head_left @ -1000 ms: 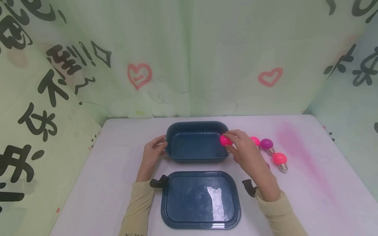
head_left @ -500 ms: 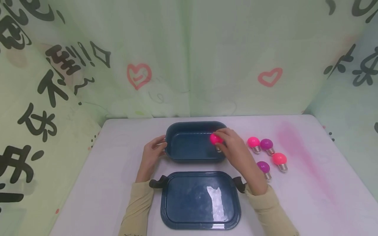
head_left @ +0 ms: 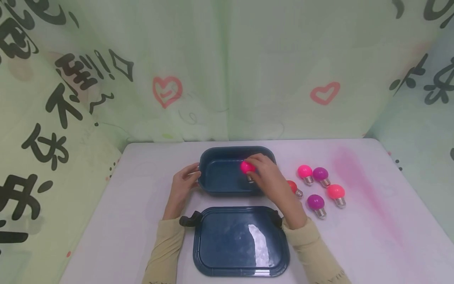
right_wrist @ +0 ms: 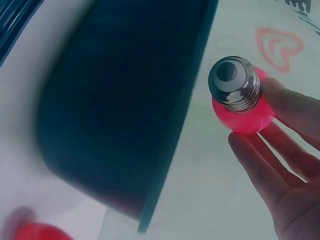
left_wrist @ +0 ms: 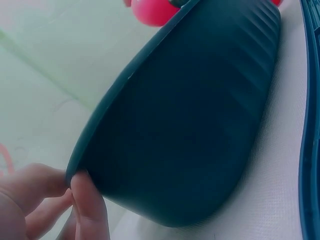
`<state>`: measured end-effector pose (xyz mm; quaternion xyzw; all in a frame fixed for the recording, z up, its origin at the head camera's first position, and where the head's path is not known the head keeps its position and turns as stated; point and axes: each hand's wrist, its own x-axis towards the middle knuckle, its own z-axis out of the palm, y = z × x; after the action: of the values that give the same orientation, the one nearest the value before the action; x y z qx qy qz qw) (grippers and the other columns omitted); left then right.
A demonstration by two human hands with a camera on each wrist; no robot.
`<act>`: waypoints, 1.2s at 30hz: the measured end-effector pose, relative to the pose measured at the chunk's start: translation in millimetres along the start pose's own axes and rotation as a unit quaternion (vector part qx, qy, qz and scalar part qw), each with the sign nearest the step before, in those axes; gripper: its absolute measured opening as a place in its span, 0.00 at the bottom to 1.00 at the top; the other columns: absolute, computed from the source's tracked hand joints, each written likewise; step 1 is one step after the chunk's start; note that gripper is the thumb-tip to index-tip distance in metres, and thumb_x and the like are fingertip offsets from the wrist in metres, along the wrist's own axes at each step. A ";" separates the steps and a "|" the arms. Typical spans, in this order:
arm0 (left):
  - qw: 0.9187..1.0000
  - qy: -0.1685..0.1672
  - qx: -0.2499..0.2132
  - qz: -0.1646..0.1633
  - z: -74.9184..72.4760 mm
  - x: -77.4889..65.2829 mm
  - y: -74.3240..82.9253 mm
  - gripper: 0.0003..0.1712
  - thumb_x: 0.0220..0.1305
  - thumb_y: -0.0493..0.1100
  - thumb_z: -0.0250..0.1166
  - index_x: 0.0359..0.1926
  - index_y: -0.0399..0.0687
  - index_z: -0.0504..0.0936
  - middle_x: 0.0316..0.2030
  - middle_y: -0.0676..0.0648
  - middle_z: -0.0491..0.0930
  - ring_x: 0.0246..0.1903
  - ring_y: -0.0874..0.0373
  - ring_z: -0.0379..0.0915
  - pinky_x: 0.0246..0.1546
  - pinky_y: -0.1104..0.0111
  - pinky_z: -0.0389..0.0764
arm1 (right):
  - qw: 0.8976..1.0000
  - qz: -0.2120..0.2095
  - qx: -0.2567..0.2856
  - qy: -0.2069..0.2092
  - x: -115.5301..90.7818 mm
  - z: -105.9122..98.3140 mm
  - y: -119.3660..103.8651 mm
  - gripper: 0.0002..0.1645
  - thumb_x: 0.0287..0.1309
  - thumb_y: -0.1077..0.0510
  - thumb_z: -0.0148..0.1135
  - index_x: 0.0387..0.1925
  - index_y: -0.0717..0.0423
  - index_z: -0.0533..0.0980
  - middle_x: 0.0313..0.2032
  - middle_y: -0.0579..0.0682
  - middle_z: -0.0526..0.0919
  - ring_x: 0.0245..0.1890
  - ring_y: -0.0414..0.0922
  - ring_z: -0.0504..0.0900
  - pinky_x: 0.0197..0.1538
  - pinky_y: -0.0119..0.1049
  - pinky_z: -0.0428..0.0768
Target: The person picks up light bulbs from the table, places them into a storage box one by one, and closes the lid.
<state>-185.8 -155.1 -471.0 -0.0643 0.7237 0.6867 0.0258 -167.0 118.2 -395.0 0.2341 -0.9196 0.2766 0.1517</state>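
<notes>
In the head view a dark blue rectangular box point(head_left: 220, 177) stands at the back middle of the table, its inside facing up. My left hand point(head_left: 183, 185) pinches the rim at its left end; the left wrist view shows fingertips point(left_wrist: 86, 192) at that rim. Over the right half of the box, my right hand point(head_left: 271, 179) holds a pink light bulb point(head_left: 247, 167) between thumb and fingers. Its metal screw base points down in the head view and toward the camera in the right wrist view. The bulb point(right_wrist: 242, 117) is above the rim there.
A dark blue lid point(head_left: 234, 242) lies flat in front of the box. To the right lie several bulbs: a pink one point(head_left: 305, 171), purple ones point(head_left: 320, 174) point(head_left: 316, 202), a coral one point(head_left: 335, 192) and a red one point(head_left: 292, 186) partly behind the right wrist.
My right hand has carried the pink bulb leftward from the right end of the box to over its inside, uncovering bulbs on the table. The left hand has stayed at the rim.
</notes>
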 end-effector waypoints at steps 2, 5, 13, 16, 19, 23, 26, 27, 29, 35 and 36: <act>1.000 -0.001 0.000 -0.001 -0.2 0.5 -0.3 0.24 0.67 0.39 0.65 0.63 0.42 0.77 0.59 0.37 0.78 0.52 0.46 0.78 0.36 0.74 0.82 | 1.000 0.005 -0.001 -0.009 2.2 3.6 -0.8 0.23 0.49 0.68 0.74 0.49 0.67 0.80 0.47 0.59 0.81 0.52 0.56 0.79 0.55 0.49 0.81; 1.000 0.000 0.001 0.000 -0.8 1.4 -1.6 0.24 0.66 0.39 0.65 0.63 0.42 0.77 0.58 0.37 0.78 0.51 0.47 0.79 0.36 0.73 0.82 | 1.000 0.009 0.001 -0.023 5.0 8.7 -2.4 0.23 0.50 0.67 0.74 0.50 0.65 0.80 0.48 0.59 0.81 0.52 0.55 0.80 0.56 0.48 0.81; 1.000 -0.006 0.010 -0.005 0.9 -5.4 12.0 0.23 0.68 0.36 0.62 0.63 0.38 0.76 0.58 0.35 0.78 0.50 0.47 0.79 0.37 0.73 0.82 | 0.999 0.004 0.005 -0.041 12.1 20.3 -4.3 0.22 0.50 0.67 0.74 0.49 0.64 0.81 0.47 0.58 0.82 0.51 0.54 0.80 0.56 0.48 0.81; 1.000 -0.006 0.013 -0.004 0.8 -2.6 8.0 0.24 0.68 0.37 0.62 0.64 0.39 0.76 0.58 0.35 0.78 0.48 0.51 0.80 0.37 0.73 0.82 | 0.999 0.009 0.007 -0.046 14.3 24.5 -5.3 0.23 0.50 0.66 0.74 0.50 0.63 0.81 0.48 0.58 0.82 0.51 0.54 0.80 0.56 0.49 0.81; 1.000 -0.006 0.012 -0.001 0.0 3.6 -2.3 0.24 0.68 0.39 0.63 0.64 0.40 0.76 0.59 0.36 0.77 0.48 0.52 0.80 0.37 0.73 0.82 | 0.999 0.010 0.009 -0.051 16.4 28.1 -7.0 0.22 0.51 0.66 0.74 0.50 0.63 0.81 0.48 0.58 0.82 0.51 0.54 0.81 0.56 0.49 0.80; 1.000 -0.002 0.012 0.004 -0.1 3.5 -3.3 0.24 0.68 0.39 0.63 0.63 0.42 0.76 0.58 0.37 0.78 0.49 0.50 0.80 0.37 0.74 0.81 | 0.998 0.007 0.014 -0.054 19.1 32.9 -8.8 0.21 0.52 0.67 0.72 0.50 0.64 0.81 0.47 0.58 0.82 0.50 0.54 0.81 0.56 0.48 0.80; 1.000 0.000 0.007 0.007 -0.3 2.7 -3.0 0.23 0.67 0.39 0.64 0.62 0.43 0.78 0.57 0.38 0.78 0.50 0.48 0.80 0.36 0.74 0.82 | 0.998 0.011 0.018 -0.060 21.3 37.5 -9.4 0.20 0.53 0.67 0.72 0.50 0.64 0.81 0.47 0.58 0.82 0.49 0.53 0.81 0.55 0.48 0.81; 1.000 0.001 0.006 0.008 -0.2 2.5 -2.9 0.23 0.67 0.39 0.64 0.62 0.43 0.78 0.56 0.38 0.79 0.50 0.47 0.80 0.37 0.73 0.82 | 0.998 0.012 0.018 -0.062 21.8 39.1 -9.6 0.20 0.53 0.67 0.72 0.50 0.64 0.81 0.47 0.58 0.82 0.49 0.53 0.81 0.55 0.48 0.81; 1.000 0.002 0.004 0.010 0.0 2.0 -2.2 0.23 0.67 0.39 0.64 0.62 0.44 0.78 0.56 0.38 0.79 0.50 0.47 0.80 0.36 0.73 0.82 | 0.997 0.018 0.021 -0.069 23.1 42.3 -10.0 0.20 0.53 0.67 0.71 0.50 0.64 0.81 0.47 0.58 0.82 0.49 0.53 0.81 0.56 0.47 0.80; 1.000 0.003 0.002 0.011 0.3 1.3 -1.7 0.23 0.66 0.38 0.64 0.62 0.43 0.78 0.56 0.38 0.79 0.49 0.48 0.80 0.36 0.73 0.82 | 0.997 0.022 0.022 -0.076 25.6 51.9 -10.3 0.19 0.54 0.66 0.71 0.49 0.64 0.81 0.46 0.58 0.82 0.48 0.53 0.82 0.55 0.46 0.81; 1.000 0.003 0.002 0.011 0.3 1.4 -1.9 0.23 0.66 0.38 0.64 0.62 0.43 0.78 0.56 0.38 0.79 0.49 0.48 0.80 0.36 0.73 0.82 | 0.997 0.021 0.022 -0.076 26.3 53.6 -10.2 0.18 0.54 0.66 0.71 0.49 0.64 0.81 0.45 0.58 0.82 0.47 0.53 0.82 0.55 0.46 0.81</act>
<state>-187.0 -155.1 -473.1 -0.0586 0.7256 0.6855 0.0163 -191.9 70.5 -422.7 0.2387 -0.9268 0.2813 0.0702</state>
